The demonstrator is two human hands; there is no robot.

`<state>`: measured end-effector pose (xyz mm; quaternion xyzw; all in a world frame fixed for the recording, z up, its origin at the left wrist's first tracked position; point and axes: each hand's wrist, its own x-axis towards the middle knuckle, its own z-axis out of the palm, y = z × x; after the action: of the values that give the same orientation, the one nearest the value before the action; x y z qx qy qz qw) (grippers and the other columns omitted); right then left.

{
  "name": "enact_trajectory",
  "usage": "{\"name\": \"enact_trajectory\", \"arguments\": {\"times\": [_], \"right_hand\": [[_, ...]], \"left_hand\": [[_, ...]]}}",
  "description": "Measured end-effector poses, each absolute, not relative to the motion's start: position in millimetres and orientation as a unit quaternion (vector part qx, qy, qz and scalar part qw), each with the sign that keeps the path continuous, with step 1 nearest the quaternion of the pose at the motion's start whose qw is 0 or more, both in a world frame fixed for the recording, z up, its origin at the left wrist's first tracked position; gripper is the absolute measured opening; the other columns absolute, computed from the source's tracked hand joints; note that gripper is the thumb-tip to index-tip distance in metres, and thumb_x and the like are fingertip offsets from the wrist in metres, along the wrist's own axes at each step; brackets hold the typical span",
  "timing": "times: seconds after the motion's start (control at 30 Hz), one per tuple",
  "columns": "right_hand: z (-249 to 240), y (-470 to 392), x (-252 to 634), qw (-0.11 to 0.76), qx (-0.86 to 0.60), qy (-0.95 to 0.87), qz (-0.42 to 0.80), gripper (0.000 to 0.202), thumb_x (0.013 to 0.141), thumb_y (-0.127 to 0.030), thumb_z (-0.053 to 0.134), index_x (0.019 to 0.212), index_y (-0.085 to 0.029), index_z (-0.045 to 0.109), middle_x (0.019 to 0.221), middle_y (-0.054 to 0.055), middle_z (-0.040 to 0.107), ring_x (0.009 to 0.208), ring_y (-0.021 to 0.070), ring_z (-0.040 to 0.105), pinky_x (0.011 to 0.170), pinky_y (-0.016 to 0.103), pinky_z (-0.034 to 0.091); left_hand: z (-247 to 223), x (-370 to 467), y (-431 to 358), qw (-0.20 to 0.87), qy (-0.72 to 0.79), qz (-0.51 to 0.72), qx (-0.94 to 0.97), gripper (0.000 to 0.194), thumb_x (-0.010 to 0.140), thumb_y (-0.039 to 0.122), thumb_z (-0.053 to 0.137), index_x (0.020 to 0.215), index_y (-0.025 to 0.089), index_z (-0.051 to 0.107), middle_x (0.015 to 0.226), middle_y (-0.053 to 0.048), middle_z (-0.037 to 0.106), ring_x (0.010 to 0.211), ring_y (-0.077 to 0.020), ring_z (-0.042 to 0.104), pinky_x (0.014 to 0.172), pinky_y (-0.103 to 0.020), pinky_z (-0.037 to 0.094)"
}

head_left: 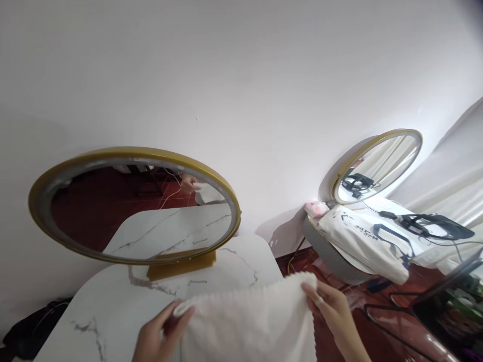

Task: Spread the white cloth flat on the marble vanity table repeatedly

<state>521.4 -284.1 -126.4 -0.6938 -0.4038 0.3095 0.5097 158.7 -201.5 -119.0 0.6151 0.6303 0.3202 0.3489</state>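
Note:
A white cloth [251,322] with a scalloped edge hangs spread between my two hands at the bottom of the view. My left hand [162,329] pinches its upper left corner, and my right hand [332,306] pinches the upper right corner. Behind the cloth is a white marble-patterned table [101,306]. On it stands a gold-framed oval mirror [132,151] with a gold base [181,265]. A hand and part of the cloth show in its reflection. The lower part of the cloth is cut off by the frame.
At the right, a second gold-framed mirror [381,138] stands by a table with a white bag [362,244], a black strapped device [437,226] and a pink-white packet [316,208]. Chair legs [392,327] rise from the red floor. A black item [35,327] lies at lower left.

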Motion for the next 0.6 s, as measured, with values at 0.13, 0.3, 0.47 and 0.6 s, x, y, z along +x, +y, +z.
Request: {"name": "enact_trajectory", "arguments": {"times": [0.13, 0.3, 0.47, 0.6], "right_hand": [[-180.5, -197.8, 537.6, 0.417, -0.728, -0.418, 0.349, 0.047, 0.077, -0.057, 0.053, 0.048, -0.021, 0.046, 0.042, -0.001, 0.051, 0.038, 0.0105, 0.043, 0.043, 0.023, 0.034], [-231.8, -113.7, 555.9, 0.351, -0.757, -0.417, 0.361, 0.030, 0.074, -0.036, 0.060, 0.049, -0.019, 0.054, 0.042, 0.001, 0.058, 0.036, 0.0114, 0.051, 0.042, 0.021, 0.040], [-262.8, -107.7, 534.3, 0.354, -0.775, -0.415, 0.319, 0.032, 0.081, -0.030, 0.054, 0.107, -0.015, 0.064, 0.098, 0.012, 0.073, 0.085, 0.0208, 0.070, 0.072, 0.031, 0.055], [-292.1, -136.2, 492.1, 0.319, -0.705, -0.602, 0.197, 0.054, 0.086, -0.033, 0.053, 0.138, -0.020, 0.045, 0.138, 0.013, 0.053, 0.131, 0.0256, 0.045, 0.108, 0.046, 0.037]], "left_hand": [[-152.6, 204.0, -132.3, 0.338, 0.644, 0.193, 0.658, 0.044, 0.072, 0.053, 0.056, 0.047, 0.021, 0.040, 0.043, 0.004, 0.045, 0.050, -0.0141, 0.047, 0.051, -0.023, 0.034], [-194.1, 234.3, -65.8, 0.347, 0.676, 0.113, 0.640, 0.033, 0.078, 0.035, 0.051, 0.048, 0.019, 0.054, 0.051, -0.001, 0.062, 0.051, -0.0163, 0.059, 0.051, -0.024, 0.038], [-242.1, 247.7, -86.4, 0.325, 0.683, 0.183, 0.628, 0.039, 0.089, 0.027, 0.036, 0.118, 0.018, 0.061, 0.117, -0.010, 0.067, 0.094, -0.0179, 0.069, 0.079, -0.028, 0.052], [-294.4, 263.3, -122.3, 0.141, 0.571, 0.268, 0.763, 0.051, 0.092, 0.028, 0.035, 0.144, 0.025, 0.037, 0.151, -0.008, 0.038, 0.140, -0.0228, 0.034, 0.107, -0.042, 0.040]]}}
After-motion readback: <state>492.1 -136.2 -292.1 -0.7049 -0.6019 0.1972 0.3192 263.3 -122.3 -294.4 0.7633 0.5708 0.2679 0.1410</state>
